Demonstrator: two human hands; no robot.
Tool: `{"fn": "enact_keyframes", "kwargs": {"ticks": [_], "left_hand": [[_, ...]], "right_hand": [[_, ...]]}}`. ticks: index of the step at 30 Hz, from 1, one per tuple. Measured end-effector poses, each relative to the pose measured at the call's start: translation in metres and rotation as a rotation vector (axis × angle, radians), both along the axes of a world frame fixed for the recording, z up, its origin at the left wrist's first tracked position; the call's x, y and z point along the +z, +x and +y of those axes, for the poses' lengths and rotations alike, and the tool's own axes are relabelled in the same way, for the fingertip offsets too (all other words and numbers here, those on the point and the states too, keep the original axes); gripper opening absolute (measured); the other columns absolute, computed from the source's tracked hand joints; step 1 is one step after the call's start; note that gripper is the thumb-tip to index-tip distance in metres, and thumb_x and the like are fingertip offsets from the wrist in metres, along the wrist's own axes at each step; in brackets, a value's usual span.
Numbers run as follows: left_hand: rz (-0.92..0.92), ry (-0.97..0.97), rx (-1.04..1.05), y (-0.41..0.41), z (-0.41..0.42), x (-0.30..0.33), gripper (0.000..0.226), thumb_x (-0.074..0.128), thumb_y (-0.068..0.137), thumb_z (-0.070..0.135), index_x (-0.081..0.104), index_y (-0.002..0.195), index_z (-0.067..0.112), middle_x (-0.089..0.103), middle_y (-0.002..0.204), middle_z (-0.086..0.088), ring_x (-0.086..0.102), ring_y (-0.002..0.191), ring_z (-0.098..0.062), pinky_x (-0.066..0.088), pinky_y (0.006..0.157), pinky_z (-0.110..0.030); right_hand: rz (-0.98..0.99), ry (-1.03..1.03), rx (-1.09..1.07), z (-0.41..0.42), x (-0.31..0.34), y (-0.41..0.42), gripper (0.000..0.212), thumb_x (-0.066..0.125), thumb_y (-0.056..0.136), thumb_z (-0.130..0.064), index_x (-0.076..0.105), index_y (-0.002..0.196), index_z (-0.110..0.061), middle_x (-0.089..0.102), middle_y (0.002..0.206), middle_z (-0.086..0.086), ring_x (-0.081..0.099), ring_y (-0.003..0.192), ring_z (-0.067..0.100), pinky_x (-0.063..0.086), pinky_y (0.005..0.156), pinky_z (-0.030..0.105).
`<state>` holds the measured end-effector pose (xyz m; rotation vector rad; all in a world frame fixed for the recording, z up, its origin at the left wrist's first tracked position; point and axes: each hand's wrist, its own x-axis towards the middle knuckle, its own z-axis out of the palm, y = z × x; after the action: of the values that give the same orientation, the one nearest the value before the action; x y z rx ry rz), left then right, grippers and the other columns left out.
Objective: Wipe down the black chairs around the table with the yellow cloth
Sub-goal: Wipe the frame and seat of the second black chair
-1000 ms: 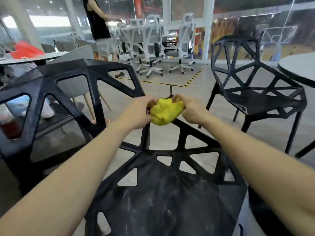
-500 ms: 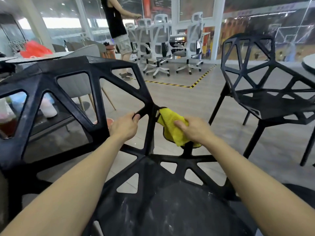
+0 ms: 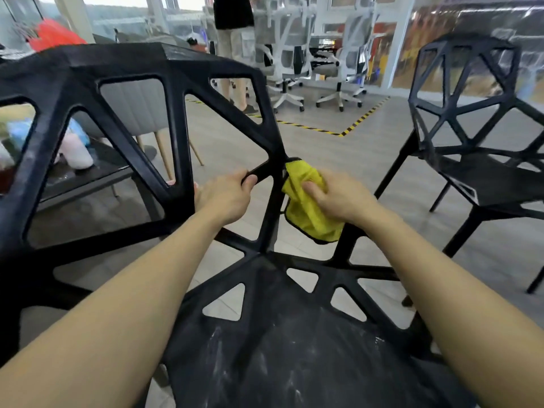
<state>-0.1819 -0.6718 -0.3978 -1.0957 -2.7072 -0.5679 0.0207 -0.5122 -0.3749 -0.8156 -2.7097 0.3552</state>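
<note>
- Yellow cloth (image 3: 307, 207) was bunched under R hand (image 3: 338, 198); fingers curled over it, pressing it against a black strut at front edge of near chair (image 3: 265, 334), just R of strut junction.
- L hand (image 3: 226, 195) gripped an adjacent strut of same chair; fingers wrapped round it, thumb on top.
- Both forearms extended over seat; seat surface showed whitish dust streaks.
- Near chair backrest stood at L, w/ open triangular cut-outs.
- 2nd black chair (image 3: 471, 142) stood well apart at R.
- Bkgd: white office chairs (image 3: 294, 69), a person standing (image 3: 232, 39), yellow-black floor tape (image 3: 338, 131).
</note>
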Motion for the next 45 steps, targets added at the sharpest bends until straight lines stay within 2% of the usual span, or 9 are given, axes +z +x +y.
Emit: {"fn": "enact_keyframes", "kwargs": {"ticks": [4, 7, 10, 14, 18, 21, 25, 38, 45], "left_hand": [[0.054, 0.006, -0.011, 0.005, 0.002, -0.001, 0.036, 0.027, 0.113, 0.055, 0.056, 0.108, 0.033, 0.068, 0.094, 0.000, 0.065, 0.096, -0.036, 0.037, 0.079, -0.045], [0.082, -0.003, -0.011, 0.005, 0.003, -0.002, 0.039, 0.025, 0.112, 0.057, 0.056, 0.109, 0.033, 0.072, 0.097, -0.003, 0.067, 0.096, -0.037, 0.037, 0.078, -0.045], [0.061, -0.001, -0.008, 0.004, -0.001, -0.001, 0.036, 0.024, 0.111, 0.059, 0.051, 0.103, 0.037, 0.073, 0.098, -0.005, 0.068, 0.099, -0.038, 0.043, 0.090, -0.050], [0.032, -0.013, 0.020, 0.007, -0.004, 0.000, 0.033, 0.022, 0.110, 0.061, 0.044, 0.097, 0.041, 0.067, 0.085, 0.000, 0.068, 0.094, -0.037, 0.037, 0.112, -0.069], [0.072, 0.068, 0.067, 0.021, 0.003, -0.005, 0.034, 0.026, 0.111, 0.056, 0.046, 0.095, 0.035, 0.060, 0.077, 0.002, 0.065, 0.081, -0.035, 0.049, 0.099, -0.065], [0.135, 0.100, 0.098, 0.032, 0.016, -0.009, 0.035, 0.033, 0.113, 0.047, 0.058, 0.106, 0.024, 0.069, 0.092, -0.004, 0.068, 0.088, -0.036, 0.044, 0.077, -0.045], [0.117, 0.066, 0.070, 0.027, 0.025, -0.005, 0.035, 0.032, 0.114, 0.045, 0.058, 0.113, 0.022, 0.071, 0.103, -0.008, 0.067, 0.097, -0.039, 0.038, 0.074, -0.045], [0.085, 0.093, -0.355, 0.150, 0.118, 0.003, 0.031, 0.037, 0.114, 0.042, 0.058, 0.108, 0.020, 0.058, 0.094, -0.003, 0.053, 0.089, -0.035, 0.032, 0.080, -0.042], [0.010, 0.118, -0.523, 0.214, 0.170, -0.001, 0.028, 0.037, 0.113, 0.041, 0.051, 0.097, 0.022, 0.069, 0.099, -0.011, 0.063, 0.099, -0.042, 0.037, 0.086, -0.047]], "right_hand": [[-0.141, -0.002, -0.017, 0.001, 0.002, 0.046, 0.028, 0.052, 0.107, -0.049, 0.055, 0.103, -0.021, 0.065, 0.097, 0.008, 0.064, 0.102, 0.036, 0.038, 0.073, 0.037], [-0.210, 0.047, 0.019, 0.000, 0.028, -0.011, 0.038, 0.051, 0.108, -0.039, 0.060, 0.116, -0.004, 0.068, 0.117, 0.020, 0.063, 0.107, 0.040, 0.042, 0.076, 0.038], [-0.121, 0.011, 0.052, -0.003, 0.028, -0.048, 0.038, 0.051, 0.106, -0.039, 0.060, 0.120, -0.004, 0.068, 0.121, 0.019, 0.062, 0.109, 0.039, 0.045, 0.080, 0.039], [-0.088, 0.012, -0.019, -0.001, -0.002, 0.026, 0.037, 0.052, 0.107, -0.047, 0.054, 0.124, -0.014, 0.068, 0.119, 0.014, 0.062, 0.110, 0.039, 0.041, 0.079, 0.041], [-0.149, -0.047, -0.069, -0.002, -0.020, 0.091, 0.041, 0.045, 0.106, -0.056, 0.050, 0.110, -0.016, 0.068, 0.106, 0.012, 0.064, 0.104, 0.040, 0.045, 0.079, 0.042], [-0.168, -0.005, -0.052, 0.003, 0.004, 0.024, 0.049, 0.040, 0.109, -0.054, 0.054, 0.117, -0.008, 0.066, 0.123, 0.021, 0.061, 0.113, 0.042, 0.039, 0.080, 0.040], [-0.068, 0.059, -0.021, 0.003, 0.016, -0.032, 0.050, 0.041, 0.111, -0.051, 0.060, 0.120, -0.005, 0.067, 0.124, 0.022, 0.061, 0.113, 0.043, 0.041, 0.081, 0.042], [-0.065, 0.052, -0.508, -0.040, -0.034, 0.245, 0.044, 0.036, 0.108, -0.058, 0.043, 0.106, -0.015, 0.070, 0.098, 0.017, 0.065, 0.092, 0.045, 0.038, 0.067, 0.045], [-0.104, -0.116, -0.628, -0.005, 0.005, 0.250, 0.043, 0.039, 0.112, -0.043, 0.058, 0.118, -0.004, 0.067, 0.121, 0.022, 0.062, 0.115, 0.044, 0.039, 0.078, 0.041]]}}
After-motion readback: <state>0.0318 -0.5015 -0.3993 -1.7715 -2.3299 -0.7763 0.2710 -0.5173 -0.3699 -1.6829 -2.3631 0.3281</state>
